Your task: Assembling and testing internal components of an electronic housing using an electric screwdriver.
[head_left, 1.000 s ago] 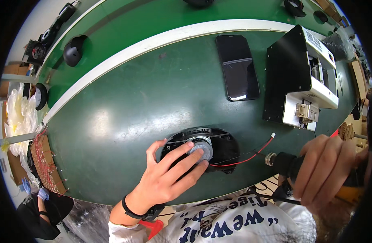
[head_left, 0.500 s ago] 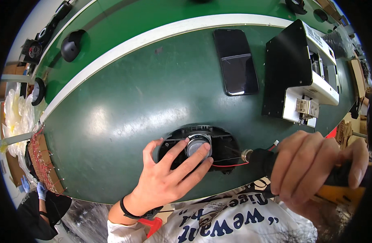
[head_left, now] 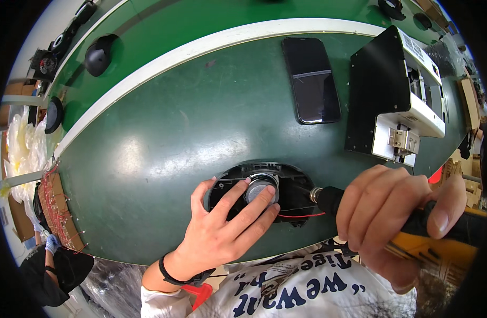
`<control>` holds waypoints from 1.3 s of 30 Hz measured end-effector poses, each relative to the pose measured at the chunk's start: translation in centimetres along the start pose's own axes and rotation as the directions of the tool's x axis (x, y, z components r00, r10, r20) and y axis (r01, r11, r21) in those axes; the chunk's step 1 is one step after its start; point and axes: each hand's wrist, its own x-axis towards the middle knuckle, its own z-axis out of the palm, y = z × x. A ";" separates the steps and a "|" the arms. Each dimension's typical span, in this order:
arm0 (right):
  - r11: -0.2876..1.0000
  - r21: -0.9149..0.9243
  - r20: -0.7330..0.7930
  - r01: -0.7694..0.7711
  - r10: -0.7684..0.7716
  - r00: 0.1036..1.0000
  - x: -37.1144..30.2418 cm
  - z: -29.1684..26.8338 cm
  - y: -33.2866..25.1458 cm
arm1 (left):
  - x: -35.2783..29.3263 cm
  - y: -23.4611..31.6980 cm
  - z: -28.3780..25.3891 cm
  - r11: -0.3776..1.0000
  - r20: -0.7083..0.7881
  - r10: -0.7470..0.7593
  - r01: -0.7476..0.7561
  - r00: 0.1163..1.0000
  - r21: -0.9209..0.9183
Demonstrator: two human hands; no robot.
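A round speaker with a grey magnet (head_left: 260,194) sits in an oval black plastic housing (head_left: 295,183) near the table's front edge. My left hand (head_left: 217,230) lies over both, fingers stretched and apart. Its fingertips touch the speaker and its thumb reaches the housing's left side. In my right hand (head_left: 392,212) is a black and yellow electric screwdriver (head_left: 328,201), tilted, with its metal nose over the housing's right side. The tip is hard to make out against the black plastic. A red wire (head_left: 302,215) runs from the housing towards the screwdriver.
A black phone (head_left: 311,79) lies beyond the housing. A black and white machine (head_left: 387,100) stands at the right. Red wires cover a cardboard piece (head_left: 59,214) at the left edge, near another person's gloved hand (head_left: 52,244). Black shells (head_left: 101,55) lie past the white rail (head_left: 164,69).
My right hand and the screwdriver have moved left, bringing the metal nose over the housing. The white wire end seen beside it earlier is now hidden. My left hand stays on the speaker.
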 end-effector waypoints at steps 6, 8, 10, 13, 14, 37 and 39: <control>1.000 -0.021 -0.020 0.020 -0.021 1.000 0.1 0.1 -0.3 | 0.0 0.2 0.1 1.000 0.003 0.005 -0.005 1.000 0.014; 0.999 -0.028 -0.030 0.028 -0.028 0.999 -0.1 0.1 -0.4 | 0.2 0.3 0.0 1.000 -0.007 -0.009 0.009 1.000 0.004; 0.999 -0.024 -0.029 0.038 -0.039 0.999 0.1 0.2 -0.1 | 0.0 0.5 0.1 0.999 -0.015 -0.012 0.012 1.000 0.030; 0.999 -0.026 -0.035 0.046 -0.047 0.998 0.2 0.4 0.2 | -0.1 0.8 0.3 0.999 -0.027 -0.016 0.017 1.000 0.051; 0.999 -0.027 -0.037 0.047 -0.048 0.998 0.2 0.5 0.3 | -0.2 0.8 0.2 0.998 -0.012 -0.023 0.023 1.000 0.058; 0.992 0.007 -0.081 0.123 -0.122 0.989 0.2 1.1 1.0 | -0.1 0.8 0.3 1.000 -0.033 -0.007 0.007 0.999 0.009; 0.991 0.024 -0.083 0.131 -0.129 0.988 0.2 1.4 1.8 | -0.8 0.7 0.7 0.999 -0.112 -0.049 0.047 0.992 -0.022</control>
